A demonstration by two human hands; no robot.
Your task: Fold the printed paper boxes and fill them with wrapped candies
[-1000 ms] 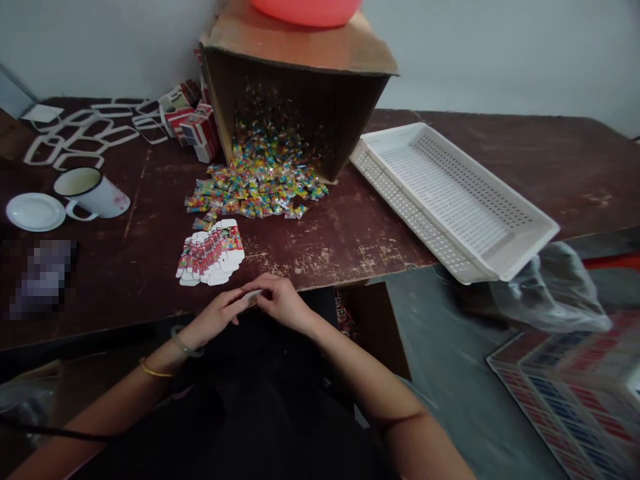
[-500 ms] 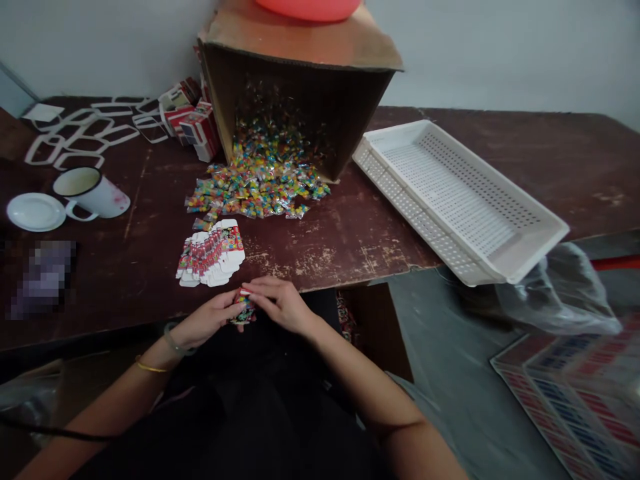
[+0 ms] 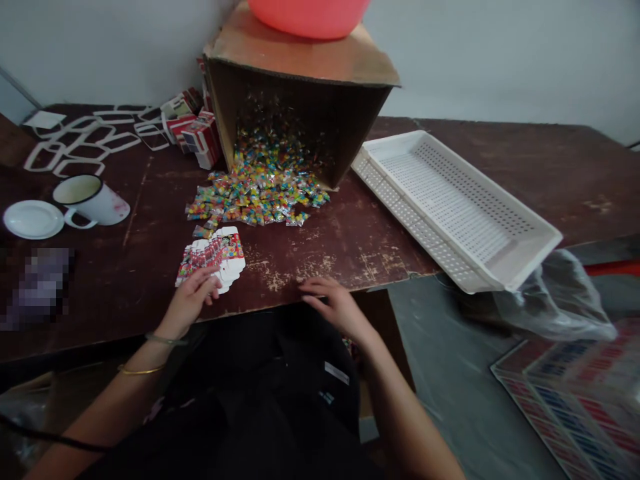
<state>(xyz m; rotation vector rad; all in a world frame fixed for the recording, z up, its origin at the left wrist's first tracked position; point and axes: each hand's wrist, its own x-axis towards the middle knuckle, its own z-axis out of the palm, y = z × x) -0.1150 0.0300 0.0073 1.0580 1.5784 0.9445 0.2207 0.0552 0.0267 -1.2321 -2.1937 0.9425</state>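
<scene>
My left hand (image 3: pixel 193 297) lies at the near edge of a fanned stack of small flat cartons (image 3: pixel 230 267), red and white with colourful prints. Its fingers are loosely bent and apart, touching or just over the cartons; I see nothing gripped in them. Over the table's front edge is my right hand (image 3: pixel 333 303), empty, with thumb and fingers apart. Beyond the stack, many small clear packets of colourful candy (image 3: pixel 265 193) spill from a cardboard box (image 3: pixel 300 57) lying on its side.
A white perforated plastic basket (image 3: pixel 385 190) sits at the right, overhanging the front edge of the table (image 3: pixel 330 247). To the left are an enamel mug (image 3: pixel 103 203), its white lid (image 3: pixel 33 220) and several white frames (image 3: pixel 83 167). A red basin (image 3: pixel 310 17) rests on the cardboard box.
The small printed carton both hands held is out of sight. My left hand has moved left and up to the stack; my right hand has moved right, apart from it.
</scene>
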